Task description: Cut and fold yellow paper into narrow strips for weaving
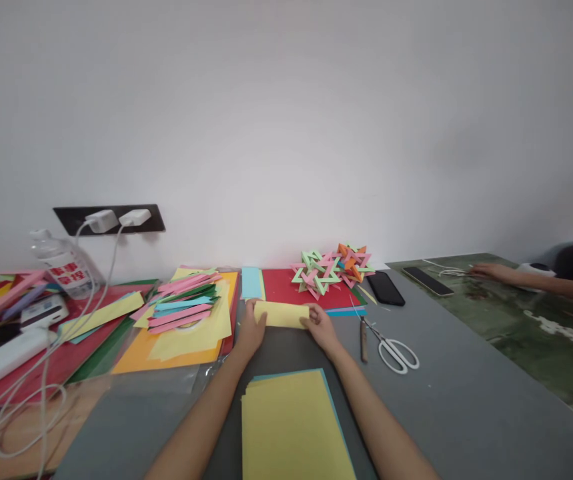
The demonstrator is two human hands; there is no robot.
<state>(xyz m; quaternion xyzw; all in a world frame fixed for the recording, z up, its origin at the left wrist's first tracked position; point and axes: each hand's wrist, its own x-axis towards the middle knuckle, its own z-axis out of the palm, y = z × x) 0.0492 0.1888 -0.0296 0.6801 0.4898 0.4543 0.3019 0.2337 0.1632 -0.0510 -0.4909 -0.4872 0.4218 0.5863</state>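
Observation:
A yellow paper strip (282, 315) is stretched level between both hands, above the grey tabletop. My left hand (252, 328) pinches its left end, and my right hand (319, 325) grips the right end with curled fingers. Nearer to me, between my forearms, lies a stack of yellow paper (293, 427) with a blue sheet showing at its edge. Behind the strip, folded paper stars (316, 272) in green, pink and orange rest on a red sheet (277, 283). White-handled scissors (397, 355) and a brown-handled tool (363, 341) lie to the right of my right hand.
Folded strips (186, 303) sit on coloured sheets at left, near a plastic bottle (66, 267) and white cables (46, 373). A black phone (385, 289) lies at the back right. Another person's hand (491, 272) is over the green table (506, 347) at far right.

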